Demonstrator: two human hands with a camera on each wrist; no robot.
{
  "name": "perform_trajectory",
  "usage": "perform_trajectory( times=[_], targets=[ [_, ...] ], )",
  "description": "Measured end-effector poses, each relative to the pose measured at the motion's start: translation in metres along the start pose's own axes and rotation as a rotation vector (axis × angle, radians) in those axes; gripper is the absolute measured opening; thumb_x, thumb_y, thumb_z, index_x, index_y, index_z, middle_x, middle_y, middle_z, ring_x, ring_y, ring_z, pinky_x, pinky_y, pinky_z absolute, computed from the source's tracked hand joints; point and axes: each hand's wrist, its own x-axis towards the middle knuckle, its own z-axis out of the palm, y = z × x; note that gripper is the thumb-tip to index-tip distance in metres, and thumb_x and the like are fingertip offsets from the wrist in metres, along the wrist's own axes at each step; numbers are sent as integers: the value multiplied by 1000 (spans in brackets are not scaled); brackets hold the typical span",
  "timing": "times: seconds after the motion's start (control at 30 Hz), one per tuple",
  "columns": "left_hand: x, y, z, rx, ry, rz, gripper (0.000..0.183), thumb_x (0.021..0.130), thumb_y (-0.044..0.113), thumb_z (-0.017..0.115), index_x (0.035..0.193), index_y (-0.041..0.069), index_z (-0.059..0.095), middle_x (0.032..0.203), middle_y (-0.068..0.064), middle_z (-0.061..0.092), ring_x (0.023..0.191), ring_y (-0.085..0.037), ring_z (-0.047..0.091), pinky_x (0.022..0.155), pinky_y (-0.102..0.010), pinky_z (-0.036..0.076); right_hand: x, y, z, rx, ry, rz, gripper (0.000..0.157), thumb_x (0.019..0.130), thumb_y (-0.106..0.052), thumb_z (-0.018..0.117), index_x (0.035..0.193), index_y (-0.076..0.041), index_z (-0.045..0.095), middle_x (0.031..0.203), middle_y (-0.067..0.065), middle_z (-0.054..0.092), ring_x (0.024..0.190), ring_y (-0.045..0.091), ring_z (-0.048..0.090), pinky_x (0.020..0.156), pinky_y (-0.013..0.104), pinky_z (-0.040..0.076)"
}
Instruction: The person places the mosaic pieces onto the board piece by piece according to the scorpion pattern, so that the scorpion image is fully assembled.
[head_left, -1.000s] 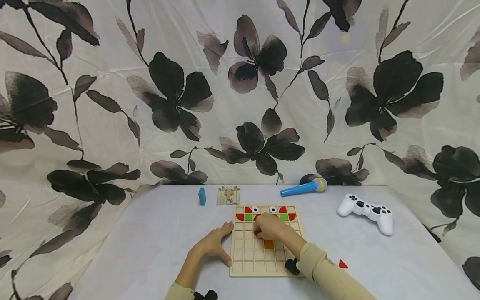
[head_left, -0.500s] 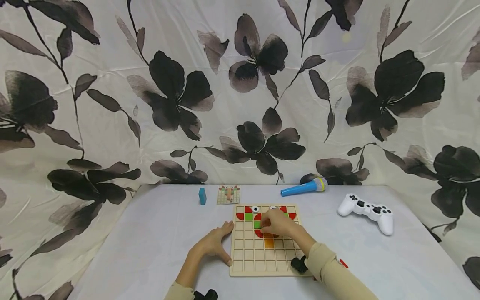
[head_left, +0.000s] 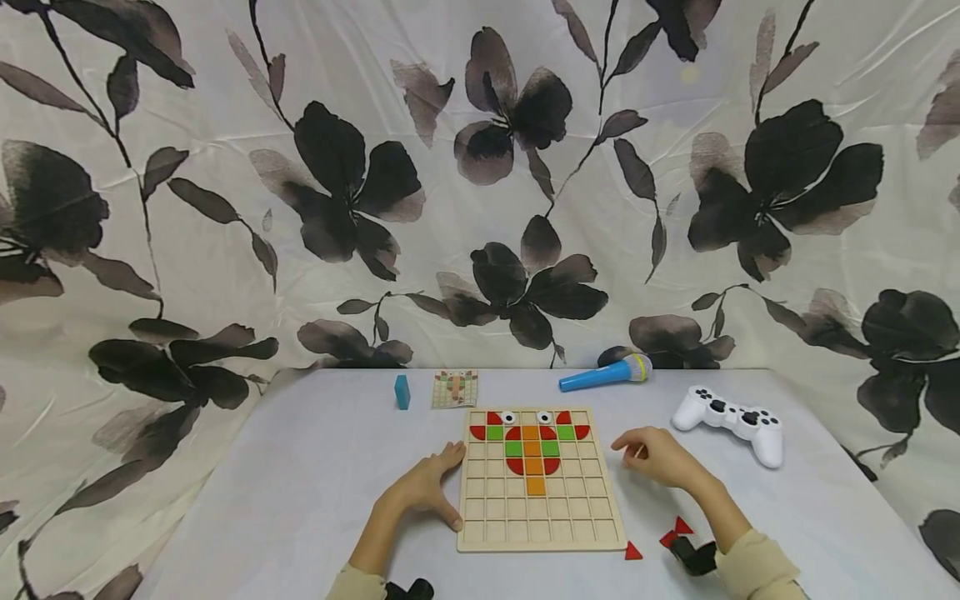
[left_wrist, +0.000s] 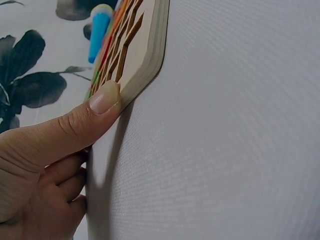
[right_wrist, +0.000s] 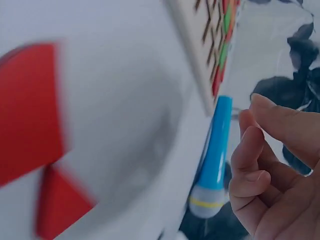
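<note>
A square wooden grid board [head_left: 495,508] lies on the table, with red, green and orange pieces and two eye pieces forming a figure in its upper half. My left hand [head_left: 423,492] rests against the board's left edge, thumb and fingers spread along it. The left wrist view shows the thumb [left_wrist: 104,100] touching the board's rim near a corner. My right hand [head_left: 660,457] hovers right of the board, fingers loosely bent and holding nothing. Red triangles [head_left: 633,552] lie by the board's lower right corner and nearer the right wrist, where red pieces [right_wrist: 27,110] appear blurred.
A small pattern card [head_left: 454,389] and a blue block [head_left: 402,392] stand behind the board. Further right are a blue toy microphone [head_left: 600,377] and a white game controller [head_left: 727,422]. A floral cloth [head_left: 480,183] hangs behind the table.
My right hand has left the middle of the board and moved right, off it. An orange column and the figure's right-side pieces are now uncovered. The left hand stays put.
</note>
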Motion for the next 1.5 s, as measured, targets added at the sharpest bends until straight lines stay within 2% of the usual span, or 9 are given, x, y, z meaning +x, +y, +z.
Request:
perform_trajectory(
  times=[0.23, 0.47, 0.7, 0.83, 1.07, 1.23, 1.5],
  targets=[
    [1, -1, 1, -11, -4, -1, 113, 50, 20, 92, 143, -5, 33, 151, -23, 25, 140, -41, 19, 112, -58, 15, -44, 20, -5, 64, -42, 106, 22, 79, 0, 65, 101, 4, 67, 75, -1, 59, 63, 8, 49, 54, 22, 43],
    [0, 1, 1, -8, -2, -10, 113, 50, 20, 92, 143, -4, 33, 151, -23, 25, 139, -42, 19, 112, -58, 15, -68, 25, -2, 128, -78, 110, 31, 75, -6, 73, 102, 5, 65, 74, -2, 57, 59, 3, 50, 52, 21, 44],
    [-2, 3, -1, -9, 0, -17, 113, 51, 20, 92, 143, -5, 32, 150, -24, 24, 139, -42, 19, 112, -58, 15, -64, 17, 10, 192, -110, 80, 36, 72, -13, 78, 103, 3, 66, 78, 0, 57, 61, 2, 48, 54, 20, 44],
    [-2, 2, 0, -8, -1, -12, 113, 51, 20, 92, 143, -5, 32, 150, -24, 25, 139, -42, 19, 112, -58, 16, -57, 10, 20, 237, -153, 52, 37, 69, -10, 80, 101, 1, 66, 78, 0, 57, 62, 2, 48, 54, 19, 43],
    [1, -1, 2, 0, 0, -7, 112, 50, 20, 92, 143, -5, 33, 151, -23, 25, 139, -42, 20, 111, -59, 17, -51, -5, 35, 224, -183, -48, 29, 62, -7, 82, 86, -5, 65, 72, -5, 58, 59, 0, 49, 52, 20, 46],
    [1, -1, 2, -3, -8, -13, 113, 51, 22, 92, 143, -4, 32, 151, -23, 25, 139, -41, 20, 112, -58, 16, -52, -11, 38, 218, -181, -30, 25, 63, -3, 81, 77, -6, 61, 69, -5, 58, 58, 1, 49, 51, 19, 46],
    [1, -1, 1, 0, -4, -11, 114, 51, 22, 92, 143, -4, 32, 151, -24, 24, 139, -41, 20, 112, -58, 16, -55, -8, 36, 185, -155, 21, 24, 64, -1, 81, 78, -3, 61, 66, -3, 56, 59, 2, 48, 51, 20, 44]
  ],
)
